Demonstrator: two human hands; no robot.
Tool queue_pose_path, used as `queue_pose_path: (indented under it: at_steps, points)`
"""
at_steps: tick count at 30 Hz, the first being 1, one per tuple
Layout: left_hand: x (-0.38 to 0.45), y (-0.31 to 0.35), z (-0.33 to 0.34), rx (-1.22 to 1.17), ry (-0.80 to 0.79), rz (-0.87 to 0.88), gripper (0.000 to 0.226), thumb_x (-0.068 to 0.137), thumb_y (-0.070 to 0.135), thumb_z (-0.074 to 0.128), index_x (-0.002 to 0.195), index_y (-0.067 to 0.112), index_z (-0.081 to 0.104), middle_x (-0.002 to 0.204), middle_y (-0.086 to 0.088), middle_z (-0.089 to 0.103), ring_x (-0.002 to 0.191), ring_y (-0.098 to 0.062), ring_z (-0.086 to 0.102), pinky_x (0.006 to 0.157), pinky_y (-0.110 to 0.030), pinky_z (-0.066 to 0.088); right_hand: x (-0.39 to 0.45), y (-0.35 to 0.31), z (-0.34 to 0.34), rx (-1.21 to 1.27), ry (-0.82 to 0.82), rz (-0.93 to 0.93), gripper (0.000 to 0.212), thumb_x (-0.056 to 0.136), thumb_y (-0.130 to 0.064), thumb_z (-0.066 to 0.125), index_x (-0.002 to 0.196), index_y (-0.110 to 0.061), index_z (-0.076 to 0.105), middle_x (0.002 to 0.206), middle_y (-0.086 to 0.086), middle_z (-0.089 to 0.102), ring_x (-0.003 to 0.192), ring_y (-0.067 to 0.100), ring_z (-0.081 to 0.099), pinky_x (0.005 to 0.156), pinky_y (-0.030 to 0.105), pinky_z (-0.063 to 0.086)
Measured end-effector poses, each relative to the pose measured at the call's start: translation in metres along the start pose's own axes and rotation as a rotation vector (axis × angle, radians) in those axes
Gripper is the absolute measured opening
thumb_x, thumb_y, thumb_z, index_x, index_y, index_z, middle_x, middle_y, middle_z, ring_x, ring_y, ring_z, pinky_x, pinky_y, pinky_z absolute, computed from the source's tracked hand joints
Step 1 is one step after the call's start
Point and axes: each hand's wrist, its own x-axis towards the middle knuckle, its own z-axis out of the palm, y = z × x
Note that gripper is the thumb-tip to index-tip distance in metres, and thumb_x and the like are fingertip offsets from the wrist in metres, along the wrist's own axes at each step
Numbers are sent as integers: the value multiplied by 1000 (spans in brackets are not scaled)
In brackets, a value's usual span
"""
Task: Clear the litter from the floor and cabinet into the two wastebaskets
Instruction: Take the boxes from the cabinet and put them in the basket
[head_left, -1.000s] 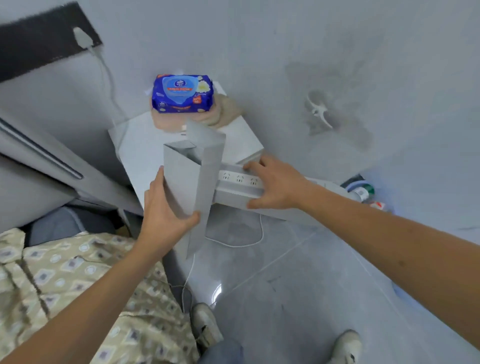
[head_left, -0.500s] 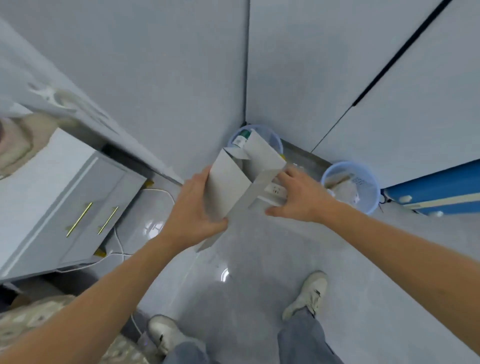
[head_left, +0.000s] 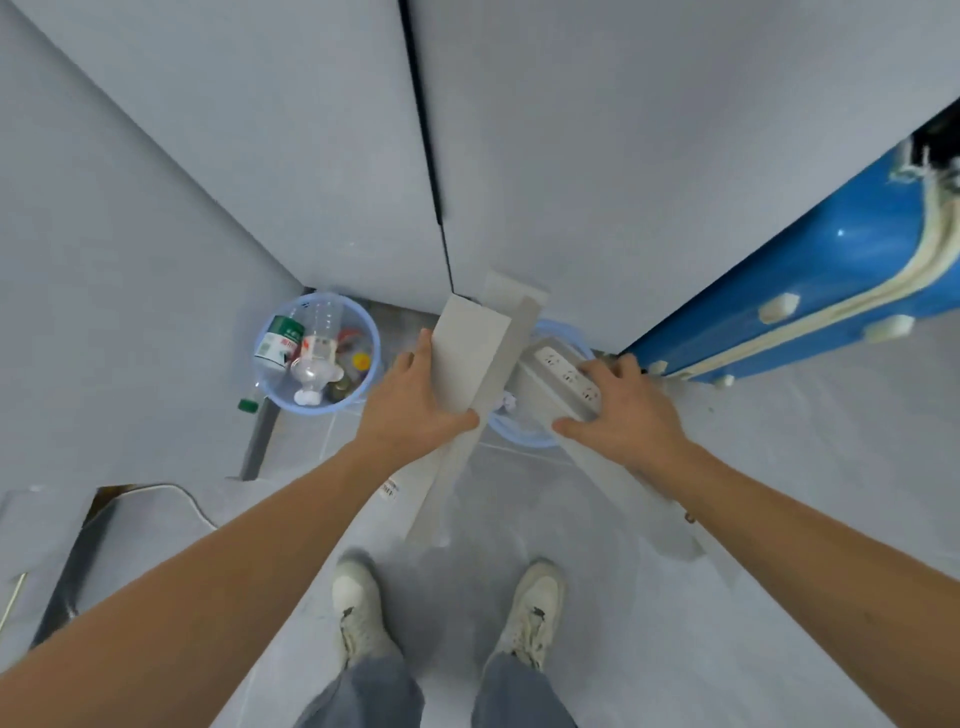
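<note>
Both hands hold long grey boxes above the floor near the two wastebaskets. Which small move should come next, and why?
Probably lower and release both boxes into the right wastebasket. The left hand grips the open grey box and the right hand the power-strip box directly above it, while the left wastebasket already holds bottles.

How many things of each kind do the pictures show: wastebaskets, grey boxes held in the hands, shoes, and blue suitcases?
Wastebaskets: 2, the left wastebasket and the right wastebasket
Grey boxes in the hands: 2, the left box and the right box
Shoes: 2
Blue suitcases: 1, the suitcase
Total: 7
</note>
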Motion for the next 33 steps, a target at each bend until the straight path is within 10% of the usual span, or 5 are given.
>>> queue_pose_path:
  at_steps: [12, 21, 27, 33]
  points:
    - [138, -15, 157, 151, -189, -138, 98, 79, 76, 55, 154, 24, 20, 136, -13, 41, 125, -37, 49, 99, -46, 44, 131, 37, 132, 37, -5, 294, 68, 87, -68, 56, 136, -23, 44, 149, 10, 29, 131, 36, 36, 97, 50, 43]
    - [185, -14, 202, 266, -186, -26, 120, 72, 71, 68, 159, 27, -2, 151, -16, 21, 133, -38, 40, 97, -47, 44, 185, 34, 179, -83, -83, 331, 80, 82, -74, 59, 139, -18, 49, 159, 9, 20, 139, 39, 28, 97, 53, 48]
    - [189, -16, 207, 354, -302, -24, 117, 72, 76, 65, 159, 24, 4, 148, -16, 26, 132, -38, 43, 99, -47, 45, 178, 52, 184, 205, -172, 325, 72, 91, -69, 20, 130, -25, 61, 150, 11, 35, 134, 37, 30, 105, 50, 36]
    - [208, -5, 214, 434, -359, -31, 118, 78, 74, 65, 159, 13, 6, 153, -23, 19, 139, -41, 37, 108, -47, 41, 157, 49, 169, 416, -325, 411, 93, 81, -72, 62, 159, -35, 26, 166, 3, 7, 143, 36, 35, 103, 39, 40]
